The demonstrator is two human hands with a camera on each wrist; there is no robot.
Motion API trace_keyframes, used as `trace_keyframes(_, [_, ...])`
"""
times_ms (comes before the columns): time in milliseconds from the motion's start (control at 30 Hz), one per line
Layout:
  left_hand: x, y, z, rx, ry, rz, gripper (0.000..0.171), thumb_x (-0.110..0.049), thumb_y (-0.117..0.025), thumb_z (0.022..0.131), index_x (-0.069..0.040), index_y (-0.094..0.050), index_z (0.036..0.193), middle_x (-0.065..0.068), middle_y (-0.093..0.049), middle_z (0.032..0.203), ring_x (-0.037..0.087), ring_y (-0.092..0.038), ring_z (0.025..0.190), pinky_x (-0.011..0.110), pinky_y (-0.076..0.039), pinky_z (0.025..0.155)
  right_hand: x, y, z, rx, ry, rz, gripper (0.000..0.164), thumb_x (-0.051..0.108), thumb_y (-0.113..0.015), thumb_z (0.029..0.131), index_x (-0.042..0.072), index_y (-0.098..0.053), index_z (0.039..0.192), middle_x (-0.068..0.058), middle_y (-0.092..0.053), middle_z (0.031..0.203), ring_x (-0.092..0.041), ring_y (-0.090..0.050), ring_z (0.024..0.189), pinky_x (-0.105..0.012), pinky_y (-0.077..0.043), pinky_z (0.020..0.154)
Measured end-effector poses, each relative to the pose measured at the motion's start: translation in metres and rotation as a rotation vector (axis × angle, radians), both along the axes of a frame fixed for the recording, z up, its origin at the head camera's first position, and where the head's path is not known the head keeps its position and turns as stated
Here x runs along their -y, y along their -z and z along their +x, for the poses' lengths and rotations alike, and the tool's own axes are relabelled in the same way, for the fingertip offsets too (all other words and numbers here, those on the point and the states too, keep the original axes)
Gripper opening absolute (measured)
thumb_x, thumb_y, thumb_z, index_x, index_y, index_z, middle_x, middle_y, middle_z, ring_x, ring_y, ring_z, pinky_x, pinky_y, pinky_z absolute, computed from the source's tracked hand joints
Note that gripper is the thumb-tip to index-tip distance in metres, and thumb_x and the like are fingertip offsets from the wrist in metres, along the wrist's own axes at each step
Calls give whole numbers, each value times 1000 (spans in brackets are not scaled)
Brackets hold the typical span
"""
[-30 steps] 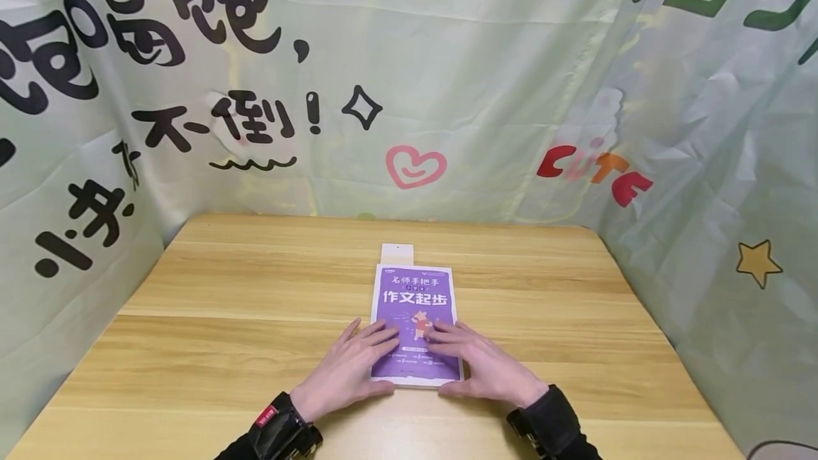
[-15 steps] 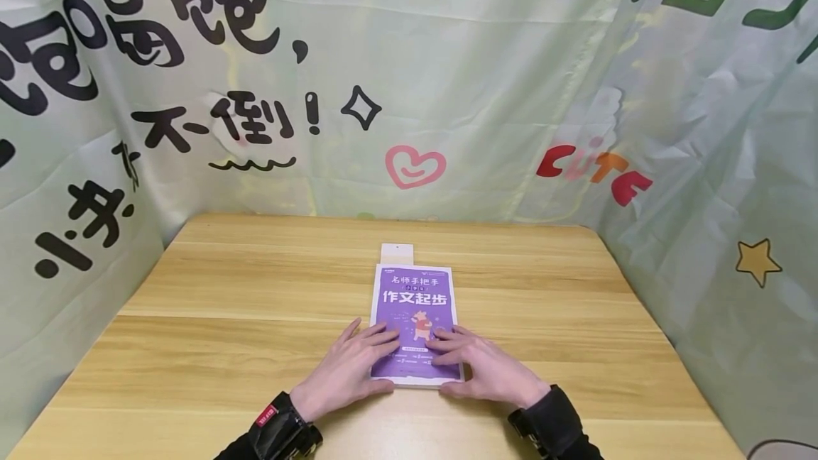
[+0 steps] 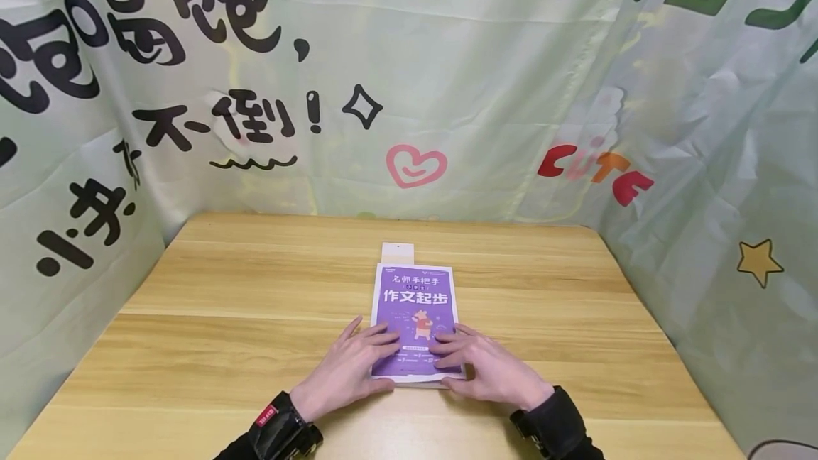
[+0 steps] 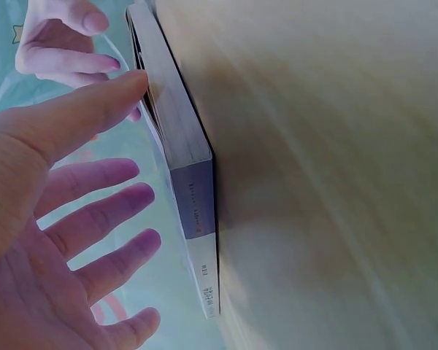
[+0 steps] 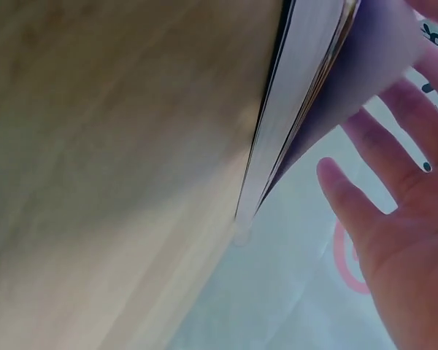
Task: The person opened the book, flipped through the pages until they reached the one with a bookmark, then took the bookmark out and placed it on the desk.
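Note:
A purple paperback book (image 3: 415,297) with a small cartoon figure on its cover lies on the table. My left hand (image 3: 350,364) rests at its lower left, fingertips over the cover and thumb at the bottom edge. My right hand (image 3: 488,368) is at the lower right corner, fingers spread over the cover and thumb by the bottom edge. The front cover (image 5: 379,62) bends up from the page block (image 5: 296,80) on the right side. In the left wrist view, the spine (image 4: 193,200) faces the camera. Where the right thumb touches the cover is unclear.
A white card (image 3: 397,253) with a small hole lies at the book's top edge. The wooden table (image 3: 255,282) extends around the book. A printed cloth (image 3: 498,77) hangs behind and along both sides.
The lower right part of the book's cover has risen slightly off the pages. My right fingers have slid a little to the right and down. The left hand has stayed in place.

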State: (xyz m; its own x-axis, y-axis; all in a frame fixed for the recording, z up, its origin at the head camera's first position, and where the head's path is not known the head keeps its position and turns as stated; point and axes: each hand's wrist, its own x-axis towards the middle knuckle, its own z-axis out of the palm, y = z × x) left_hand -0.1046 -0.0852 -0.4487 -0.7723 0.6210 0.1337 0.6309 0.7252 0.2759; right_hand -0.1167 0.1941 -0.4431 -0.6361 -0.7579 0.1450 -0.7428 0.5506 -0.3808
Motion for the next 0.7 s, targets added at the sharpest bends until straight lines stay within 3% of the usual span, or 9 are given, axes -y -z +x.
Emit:
trace_keyframes(233, [0, -1, 1, 4, 5, 3, 61, -40, -81, 80, -11, -66, 131, 8, -61, 144, 30, -53, 139, 67, -30, 119, 1, 0, 1, -233, -43, -34, 22, 19, -78, 81, 15, -78, 103, 0, -78, 111, -22, -71, 112, -59, -50, 105])
trace_keyframes(433, [-1, -1, 3, -8, 8, 4, 60, -42, -79, 81, -12, -66, 131, 7, -61, 144, 30, -53, 139, 67, -30, 119, 0, 0, 1, -397, -40, -109, 26, 24, -81, 79, 16, -76, 103, 1, -78, 108, -18, -70, 108, -52, -55, 100])
trace_keyframes(700, [-2, 1, 5, -51, 16, 36, 58, -39, -77, 85, -11, -64, 133, 7, -63, 142, 29, -55, 137, 65, -30, 120, -1, 1, -1, -512, 39, -227, 32, 37, -72, 87, 13, -73, 108, 1, -68, 107, -10, -58, 100, -33, -58, 84])
